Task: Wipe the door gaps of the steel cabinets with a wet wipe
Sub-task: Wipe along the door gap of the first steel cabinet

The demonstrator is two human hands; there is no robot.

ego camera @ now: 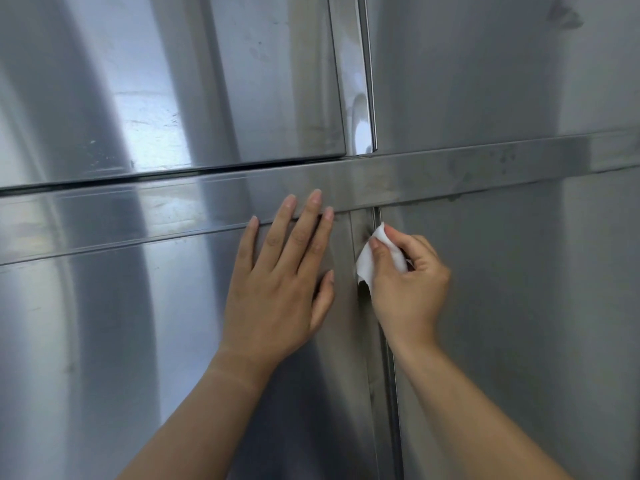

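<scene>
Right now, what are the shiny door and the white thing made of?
The cabinet door looks like brushed stainless steel: grey, with streaky reflections and smudges. The wipe looks like thin nonwoven cloth or paper: white, crumpled softly where the right hand pinches it.

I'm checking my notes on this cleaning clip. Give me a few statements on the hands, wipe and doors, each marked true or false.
1. The left hand lies flat, fingers straight, on the lower left door. True.
2. The right hand holds a blue sponge. False: it pinches a white wet wipe.
3. The wet wipe is at the vertical gap between the lower doors. True.
4. The wet wipe is up between the upper doors. False: it is just below the horizontal bar.
</scene>
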